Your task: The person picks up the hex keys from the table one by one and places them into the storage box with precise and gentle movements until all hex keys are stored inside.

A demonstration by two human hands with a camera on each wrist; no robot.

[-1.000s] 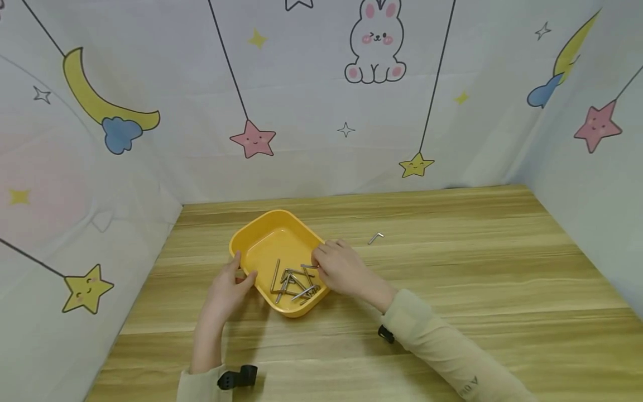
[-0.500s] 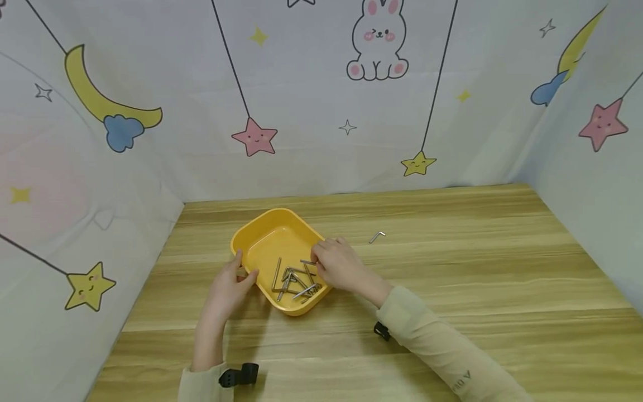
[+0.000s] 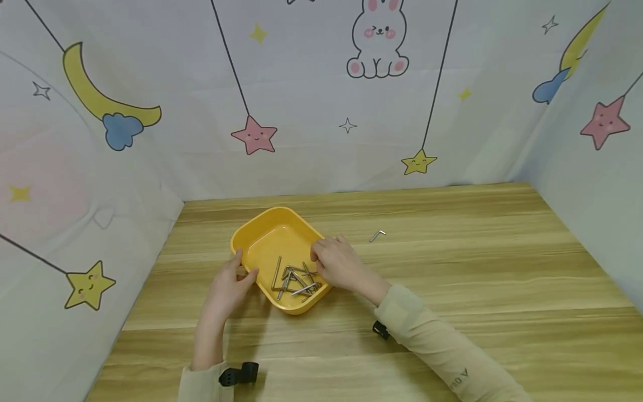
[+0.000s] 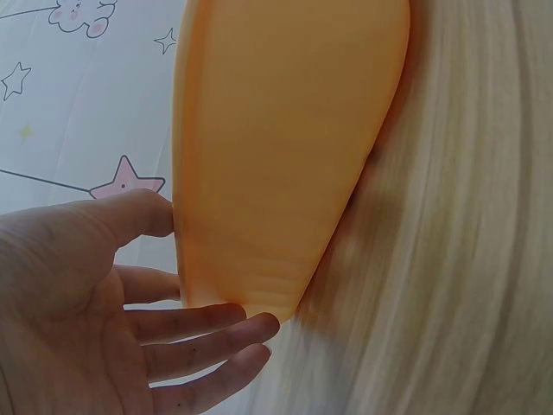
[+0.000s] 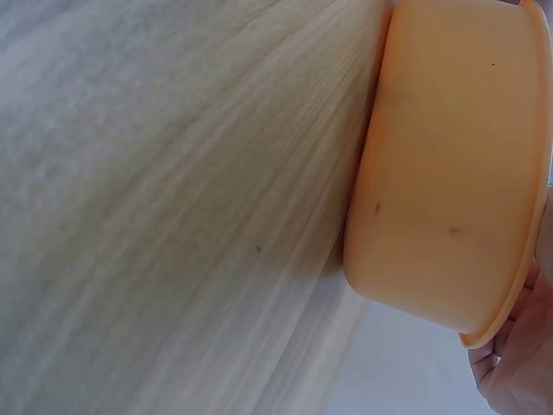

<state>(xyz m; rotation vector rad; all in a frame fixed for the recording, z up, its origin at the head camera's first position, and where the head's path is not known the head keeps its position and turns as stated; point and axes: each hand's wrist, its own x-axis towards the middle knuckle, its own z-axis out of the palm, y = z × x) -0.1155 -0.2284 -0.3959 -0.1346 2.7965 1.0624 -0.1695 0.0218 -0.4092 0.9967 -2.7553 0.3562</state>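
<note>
**A:** Your left hand [image 3: 228, 285] steadied the near-left rim of the yellow tray [image 3: 266, 240], thumb curled over the edge and fingers spread along the outer wall. Your right hand [image 3: 337, 262] sat curled over the right rim, fingertips down among the hex keys [image 3: 293, 279] heaped in the tray's near half. I could not tell whether you actually pinched one.

**B:** What could have gone wrong?

**A:** In my judgement, the keys lay crossed over one another, so lifting one might have dragged a neighbour up and dropped it over the low wall. The light tray might also have slid on the surface [image 3: 452, 279] if your left hand loosened.

**B:** Anything else around?

**A:** One loose hex key [image 3: 377, 235] lay beyond your right hand, well apart from the tray. Behind stood the cartoon backdrop [image 3: 377, 44]. Nothing blocked your reach.
</note>
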